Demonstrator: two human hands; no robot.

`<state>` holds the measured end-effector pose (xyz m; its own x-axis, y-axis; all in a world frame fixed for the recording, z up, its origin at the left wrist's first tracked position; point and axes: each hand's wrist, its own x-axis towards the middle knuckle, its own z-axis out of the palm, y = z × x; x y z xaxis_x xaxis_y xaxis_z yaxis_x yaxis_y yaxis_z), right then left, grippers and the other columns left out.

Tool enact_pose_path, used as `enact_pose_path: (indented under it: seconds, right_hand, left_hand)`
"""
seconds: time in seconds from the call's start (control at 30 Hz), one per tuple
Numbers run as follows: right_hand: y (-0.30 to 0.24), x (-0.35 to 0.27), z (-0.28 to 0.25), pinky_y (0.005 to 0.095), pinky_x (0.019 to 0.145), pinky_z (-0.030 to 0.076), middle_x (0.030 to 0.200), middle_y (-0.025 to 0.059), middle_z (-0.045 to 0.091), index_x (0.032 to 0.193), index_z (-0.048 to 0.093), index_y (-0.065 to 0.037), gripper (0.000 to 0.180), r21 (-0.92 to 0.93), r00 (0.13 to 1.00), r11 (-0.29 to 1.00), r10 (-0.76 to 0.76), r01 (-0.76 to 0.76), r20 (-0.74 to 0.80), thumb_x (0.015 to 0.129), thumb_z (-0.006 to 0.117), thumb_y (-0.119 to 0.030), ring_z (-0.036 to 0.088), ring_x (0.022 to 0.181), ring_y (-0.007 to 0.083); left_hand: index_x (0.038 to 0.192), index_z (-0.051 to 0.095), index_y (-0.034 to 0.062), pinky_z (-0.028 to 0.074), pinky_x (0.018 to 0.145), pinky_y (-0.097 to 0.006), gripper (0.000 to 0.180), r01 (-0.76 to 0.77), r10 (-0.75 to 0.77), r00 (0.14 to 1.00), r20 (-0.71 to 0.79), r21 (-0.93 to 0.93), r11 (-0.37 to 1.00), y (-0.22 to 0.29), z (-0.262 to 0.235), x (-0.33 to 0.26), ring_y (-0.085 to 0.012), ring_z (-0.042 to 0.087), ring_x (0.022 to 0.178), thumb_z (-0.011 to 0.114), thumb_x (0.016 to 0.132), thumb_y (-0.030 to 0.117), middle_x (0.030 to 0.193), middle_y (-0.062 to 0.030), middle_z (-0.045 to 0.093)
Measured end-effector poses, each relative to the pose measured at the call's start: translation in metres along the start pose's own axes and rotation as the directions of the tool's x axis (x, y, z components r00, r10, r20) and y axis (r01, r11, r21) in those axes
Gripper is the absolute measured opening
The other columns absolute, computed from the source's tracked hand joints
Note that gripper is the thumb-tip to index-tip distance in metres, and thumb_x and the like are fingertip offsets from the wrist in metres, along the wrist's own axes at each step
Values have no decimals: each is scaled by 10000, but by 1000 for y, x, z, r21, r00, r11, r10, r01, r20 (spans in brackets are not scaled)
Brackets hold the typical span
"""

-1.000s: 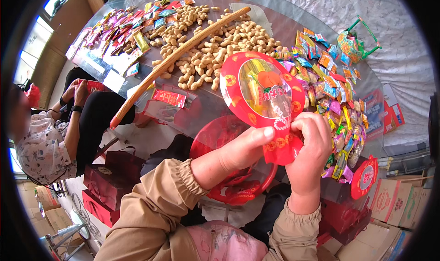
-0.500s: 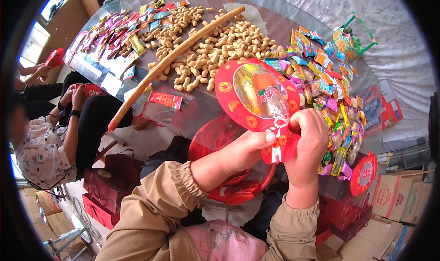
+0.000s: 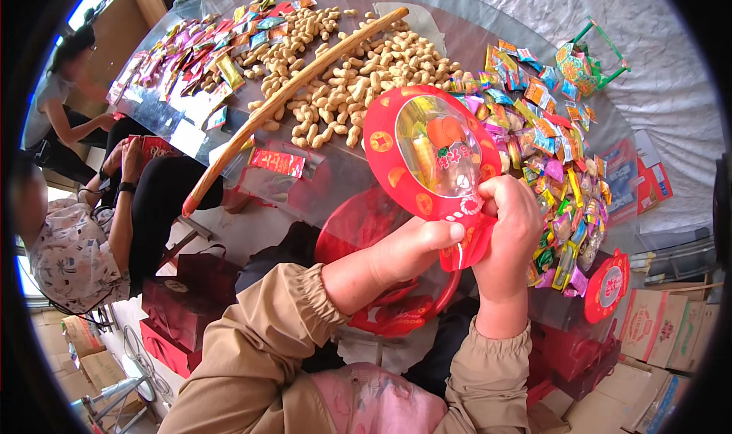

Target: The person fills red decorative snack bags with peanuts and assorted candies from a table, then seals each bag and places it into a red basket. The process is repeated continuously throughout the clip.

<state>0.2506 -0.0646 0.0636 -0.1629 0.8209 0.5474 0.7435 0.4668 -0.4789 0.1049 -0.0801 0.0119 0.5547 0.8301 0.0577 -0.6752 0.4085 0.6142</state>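
Observation:
A red candy bag (image 3: 396,181) with a clear round window and orange and gold prints is held up over the table's near edge. Yellow wrapped sweets show through the window. My left hand (image 3: 418,245) holds the bag's narrow neck from the left, its thumb lying on the front. On the other side my right hand (image 3: 509,219) is closed round the neck, fingers curled. The parts of the left fingers behind the bag are hidden. Just beyond the bag lies a heap of peanuts (image 3: 335,99), and wrapped sweets (image 3: 560,179) are piled to the right.
A long wooden stick (image 3: 293,91) lies across the glass table (image 3: 457,15). More packets (image 3: 206,49) cover the far left. A green-handled basket (image 3: 579,68) stands far right, another red bag (image 3: 608,285) near right. Below is a red basin (image 3: 450,293). Two people sit left.
The bag has turned and shifted slightly to the right, with both hands still on its neck. At the far left, a person has leaned further into view.

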Motion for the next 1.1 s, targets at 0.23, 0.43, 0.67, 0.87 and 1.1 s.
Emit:
enact_pose_path:
  seconds: [0.23, 0.43, 0.67, 0.87, 1.1]
  right_hand:
    - [2, 3, 0, 448, 753, 503, 924, 106, 650, 1017, 686, -48, 362, -16, 981, 981, -193, 193, 10, 668, 729, 40, 632, 853, 329]
    - [1, 4, 2, 444, 777, 520, 939, 99, 653, 986, 704, -46, 335, 6, 960, 960, -278, 278, -14, 672, 708, 71, 645, 875, 322]
    - [6, 0, 3, 440, 769, 528, 944, 102, 655, 1000, 707, -39, 339, 9, 957, 957, -290, 290, 5, 689, 705, 97, 645, 883, 320]
    - [14, 2, 0, 418, 720, 519, 915, 135, 686, 934, 691, 0, 149, 132, 975, 966, -219, 222, -39, 803, 739, 52, 660, 824, 329]
    - [69, -5, -21, 361, 785, 546, 920, 131, 729, 988, 721, 12, 116, 136, 961, 981, 166, -138, -222, 962, 714, -101, 708, 864, 268]
  left_hand:
    - [1428, 531, 33, 479, 1083, -455, 703, -64, 31, 986, -163, -205, 977, 5, -11, 8, -284, 630, 1242, 589, 920, 516, 1362, -145, 639]
    - [1412, 534, 30, 452, 1129, -466, 631, -119, 118, 993, -31, -443, 889, 10, -21, 10, -273, 629, 1255, 581, 966, 474, 1348, -133, 652]
    - [1355, 578, -13, 466, 1110, -460, 653, -178, 147, 981, -123, -307, 935, 17, -10, 16, -274, 647, 1223, 570, 960, 507, 1315, -151, 671]
    - [1311, 585, -32, 518, 988, -425, 745, -300, 236, 931, -278, -216, 929, 37, -21, 23, -281, 659, 1117, 600, 897, 588, 1176, -140, 686]
    - [1424, 493, -16, 491, 1024, -508, 857, -348, 231, 917, -324, -369, 862, 54, -38, 20, -355, 617, 1144, 635, 891, 640, 1301, -199, 624]
